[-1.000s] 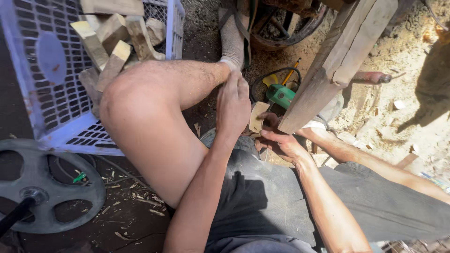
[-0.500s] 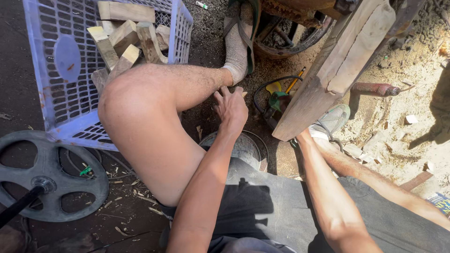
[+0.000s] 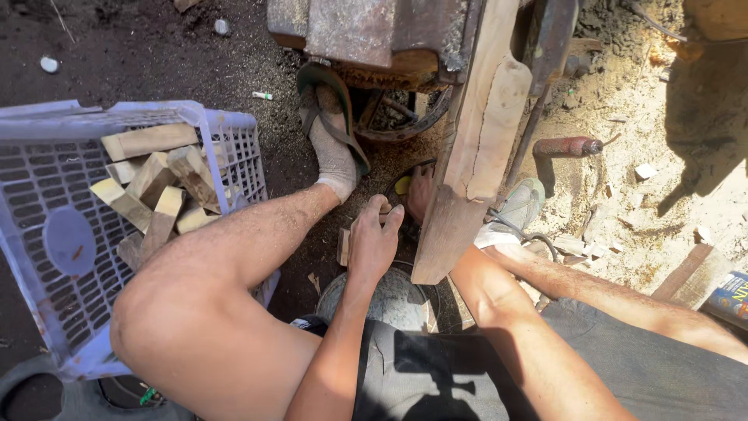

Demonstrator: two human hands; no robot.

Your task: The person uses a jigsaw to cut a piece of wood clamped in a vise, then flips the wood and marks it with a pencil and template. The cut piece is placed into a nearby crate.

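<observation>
My left hand (image 3: 372,243) reaches forward over a round metal can (image 3: 397,300), its fingers bent down into the shade at the foot of a thick leaning wooden plank (image 3: 475,140). A small wooden piece (image 3: 344,245) lies just beside that hand; whether the fingers grip anything is unclear. My right hand (image 3: 421,191) is mostly hidden behind the plank's lower end, next to something yellow (image 3: 401,185). Only its fingers show.
A pale plastic crate (image 3: 47,234) holding several cut wood blocks (image 3: 156,183) stands at left by my bare knee. My socked, sandalled foot (image 3: 335,148) rests against a rusty machine (image 3: 366,31). A red-handled tool (image 3: 565,146) lies on sandy ground at right.
The view has tilted up toward the machine. My left hand has moved forward to the plank's base, and my right hand has slipped behind the plank.
</observation>
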